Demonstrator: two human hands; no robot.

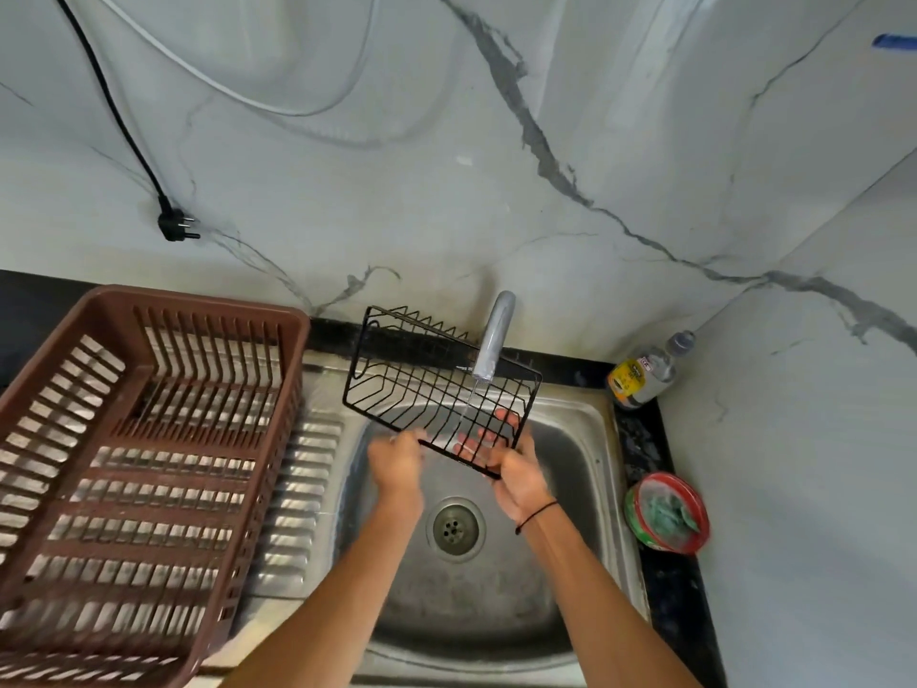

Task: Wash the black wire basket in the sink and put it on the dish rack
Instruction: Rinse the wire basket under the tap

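Both hands' grip closed on black wire basket (436, 384), empty, under tap (493, 340) over sink (590, 439).

Black wire basket (426, 384), a grid of thin bars. Brown slotted dish rack (144, 464) beside it. Steel-grey sink (575, 424), grey tap (493, 340). White wall (496, 191) veined with grey marbling. Red-and-green tub (667, 511) sits on the black speckled surface (640, 444).
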